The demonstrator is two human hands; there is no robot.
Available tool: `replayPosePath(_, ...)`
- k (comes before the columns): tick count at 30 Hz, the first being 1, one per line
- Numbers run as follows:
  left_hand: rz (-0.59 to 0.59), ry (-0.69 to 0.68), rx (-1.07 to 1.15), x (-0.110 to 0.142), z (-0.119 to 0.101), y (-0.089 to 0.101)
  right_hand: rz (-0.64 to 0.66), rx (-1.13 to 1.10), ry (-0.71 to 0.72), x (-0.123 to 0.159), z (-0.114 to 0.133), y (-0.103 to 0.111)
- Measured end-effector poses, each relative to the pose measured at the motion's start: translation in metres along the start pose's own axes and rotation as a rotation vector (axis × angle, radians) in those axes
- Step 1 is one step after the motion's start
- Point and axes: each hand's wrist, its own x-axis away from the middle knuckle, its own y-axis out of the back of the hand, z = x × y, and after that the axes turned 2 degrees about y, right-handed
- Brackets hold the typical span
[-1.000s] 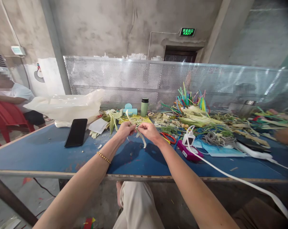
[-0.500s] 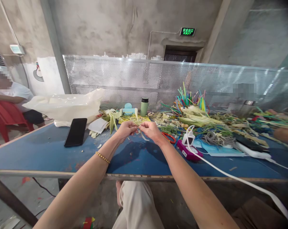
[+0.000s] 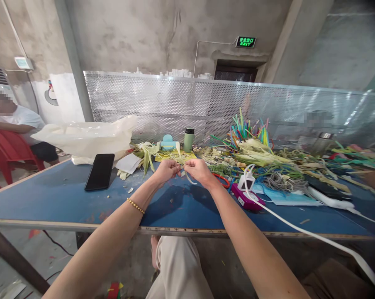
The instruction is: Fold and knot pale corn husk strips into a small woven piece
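Note:
Both my hands meet above the blue table (image 3: 50, 199), pinching one pale husk strip (image 3: 190, 179). My left hand (image 3: 166, 170) is closed on one end of it. My right hand (image 3: 197, 169) is closed on the other part, and a loose tail curls down below it. A gold bead bracelet (image 3: 135, 205) sits on my left wrist. Just beyond the hands lie yellow-green corn husks (image 3: 147, 153).
A black phone (image 3: 99, 171) lies left of my hands. A green bottle (image 3: 188, 139) stands behind. To the right sit a pink charger (image 3: 247, 194) with a white cable, red scissors (image 3: 220, 178), and coloured strips (image 3: 249, 131). A person in white (image 3: 16, 120) sits far left.
The strip's hanging tail has been drawn up and is shorter than before. My hands have shifted slightly up and closer together.

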Motion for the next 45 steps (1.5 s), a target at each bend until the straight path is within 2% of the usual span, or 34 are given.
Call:
replayPosePath(10,0.004,0.009,-0.019,0.0,0.0,0.002,0.046,-0.239,-0.127,0.004,0.01,0.002)
replayPosePath(23,0.003,0.008,-0.059,0.002,-0.007,0.002,0.079,-0.202,-0.077,0.006,0.008,0.002)
replayPosePath(28,0.094,-0.024,0.104,0.003,-0.007,0.002,0.171,-0.174,-0.024,0.01,0.013,-0.001)
replayPosePath(33,0.017,0.052,0.172,0.001,-0.005,0.003,0.108,-0.234,-0.068,0.008,0.014,-0.001)
replayPosePath(36,-0.013,0.121,0.217,0.001,-0.005,0.004,0.105,-0.18,-0.055,0.007,0.014,-0.001)
replayPosePath(39,-0.024,0.165,0.174,0.0,-0.003,0.005,0.112,-0.114,-0.042,0.008,0.015,-0.001)
replayPosePath(45,-0.085,0.11,0.061,-0.002,0.0,0.006,0.13,-0.082,-0.026,0.01,0.018,-0.002)
